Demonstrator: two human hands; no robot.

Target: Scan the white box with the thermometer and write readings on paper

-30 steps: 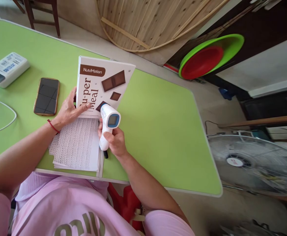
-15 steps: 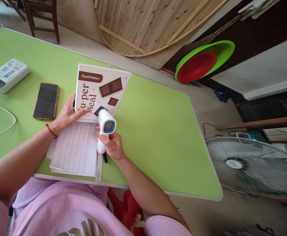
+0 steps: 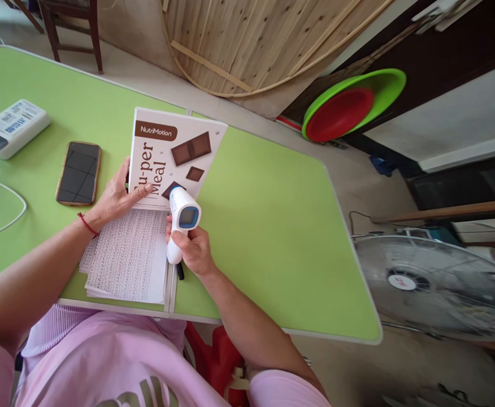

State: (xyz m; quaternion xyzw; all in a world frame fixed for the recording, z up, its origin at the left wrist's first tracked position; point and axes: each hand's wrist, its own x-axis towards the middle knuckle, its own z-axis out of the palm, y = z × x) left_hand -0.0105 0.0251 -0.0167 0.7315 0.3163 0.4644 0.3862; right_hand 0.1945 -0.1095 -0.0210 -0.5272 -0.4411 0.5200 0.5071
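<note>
My left hand (image 3: 122, 192) grips the lower left edge of a white box (image 3: 190, 133) printed "NutriMotion" with brown chocolate pieces; its thumb lies across the front. In my right hand (image 3: 192, 246) is a white infrared thermometer (image 3: 182, 209), fingers wrapped round its handle. Its blue-framed screen faces me, and its front end overlaps the lower right of the box. Below the box lie several handwritten paper sheets (image 3: 126, 260), partly covered by it. A black pen (image 3: 180, 271) shows beneath my right hand, mostly hidden.
On the green table (image 3: 281, 243), a smartphone (image 3: 78, 173) lies left of my left hand. Farther left is a white power bank (image 3: 12, 129) with a cable (image 3: 16, 195). A fan (image 3: 404, 280) stands beyond the right edge. Green and red basins (image 3: 341, 113) lean at the back.
Hardly anything differs. Both hands keep their hold on the box and the thermometer, and the whole view has shifted very slightly.
</note>
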